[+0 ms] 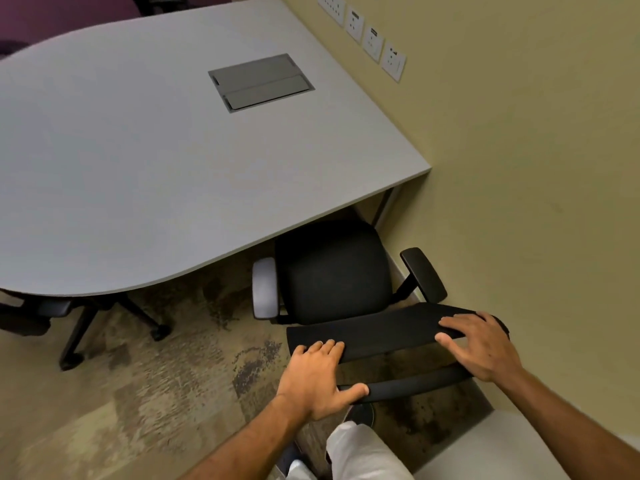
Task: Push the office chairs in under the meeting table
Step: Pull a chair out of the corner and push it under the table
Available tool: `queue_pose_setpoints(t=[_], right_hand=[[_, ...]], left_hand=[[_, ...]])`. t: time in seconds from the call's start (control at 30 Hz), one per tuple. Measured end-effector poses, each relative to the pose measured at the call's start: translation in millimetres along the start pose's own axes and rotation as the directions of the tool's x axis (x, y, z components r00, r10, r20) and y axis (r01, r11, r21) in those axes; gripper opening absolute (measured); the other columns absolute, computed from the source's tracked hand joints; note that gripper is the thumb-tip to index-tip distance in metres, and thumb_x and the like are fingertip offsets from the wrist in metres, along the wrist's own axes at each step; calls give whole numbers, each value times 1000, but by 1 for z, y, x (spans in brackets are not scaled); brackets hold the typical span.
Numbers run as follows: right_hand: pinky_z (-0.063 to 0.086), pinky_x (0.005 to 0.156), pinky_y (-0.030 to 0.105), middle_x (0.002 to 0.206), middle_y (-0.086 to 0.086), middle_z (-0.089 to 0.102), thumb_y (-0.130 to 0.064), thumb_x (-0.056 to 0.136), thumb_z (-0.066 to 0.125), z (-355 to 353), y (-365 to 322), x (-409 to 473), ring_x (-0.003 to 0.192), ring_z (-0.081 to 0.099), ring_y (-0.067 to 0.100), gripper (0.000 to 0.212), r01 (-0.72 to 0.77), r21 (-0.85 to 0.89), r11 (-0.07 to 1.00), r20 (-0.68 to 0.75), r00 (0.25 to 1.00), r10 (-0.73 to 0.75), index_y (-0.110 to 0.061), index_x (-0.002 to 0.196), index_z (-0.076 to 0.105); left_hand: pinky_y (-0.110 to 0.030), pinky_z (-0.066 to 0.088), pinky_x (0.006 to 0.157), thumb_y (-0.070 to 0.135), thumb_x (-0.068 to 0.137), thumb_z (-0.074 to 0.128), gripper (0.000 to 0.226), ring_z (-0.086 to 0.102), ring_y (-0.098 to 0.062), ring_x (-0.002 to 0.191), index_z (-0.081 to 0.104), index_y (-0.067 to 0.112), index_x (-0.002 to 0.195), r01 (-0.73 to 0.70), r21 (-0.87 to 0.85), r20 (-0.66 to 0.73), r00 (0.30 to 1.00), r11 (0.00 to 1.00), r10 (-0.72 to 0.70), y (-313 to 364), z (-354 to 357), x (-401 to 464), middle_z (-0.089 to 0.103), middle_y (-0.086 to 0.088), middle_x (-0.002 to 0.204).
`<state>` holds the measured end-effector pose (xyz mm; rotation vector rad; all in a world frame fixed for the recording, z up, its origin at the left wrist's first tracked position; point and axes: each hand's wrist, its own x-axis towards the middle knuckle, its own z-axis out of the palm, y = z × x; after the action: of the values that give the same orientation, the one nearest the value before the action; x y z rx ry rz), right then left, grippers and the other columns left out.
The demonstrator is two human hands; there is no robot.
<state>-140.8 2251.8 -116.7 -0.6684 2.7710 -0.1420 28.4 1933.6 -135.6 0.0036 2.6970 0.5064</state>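
Observation:
A black office chair (332, 271) stands at the near right corner of the grey meeting table (145, 161), its seat front just under the table edge. Both of my hands grip the top of its backrest (388, 332). My left hand (318, 375) holds the left end, fingers over the top and thumb on the bar below. My right hand (481, 344) wraps the right end. The chair's armrests stick out on either side of the seat, the left one pale (265, 287), the right one black (424, 275).
A second dark chair (79, 320) sits tucked under the table at the left. A beige wall (519, 150) with sockets (372, 43) runs close along the chair's right side. A cable hatch (261, 81) is set in the tabletop. My leg (360, 452) is behind the chair.

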Motion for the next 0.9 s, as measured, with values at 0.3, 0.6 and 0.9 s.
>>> queue_pose_setpoints(t=[0.3, 0.6, 0.9], right_hand=[[34, 112, 42, 123, -7, 71, -86, 86, 21, -33, 27, 109, 120, 60, 15, 84, 125, -18, 992, 8, 992, -125, -29, 121, 72], [40, 107, 40, 110, -10, 72, -92, 80, 22, -52, 34, 206, 106, 63, 11, 86, 241, 3, 971, -28, 970, -241, -32, 115, 73], [32, 116, 44, 109, -6, 73, -85, 82, 36, -53, 2, 231, 106, 64, 12, 77, 277, 37, 960, -50, 960, -275, -28, 117, 73]], left_hand=[[-42, 42, 104, 93, 79, 23, 101, 54, -20, 128, 48, 22, 146, 85, -2, -159, 984, 996, -84, 5, -25, 71, 57, 1, 144], [-33, 44, 102, 89, 82, 33, 94, 57, -15, 127, 52, 22, 146, 172, 0, -227, 959, 985, -167, -6, -65, 121, 59, 5, 143], [-31, 46, 97, 88, 82, 34, 91, 60, -14, 123, 52, 25, 146, 246, 2, -219, 946, 969, -239, -33, -82, 121, 62, 5, 139]])
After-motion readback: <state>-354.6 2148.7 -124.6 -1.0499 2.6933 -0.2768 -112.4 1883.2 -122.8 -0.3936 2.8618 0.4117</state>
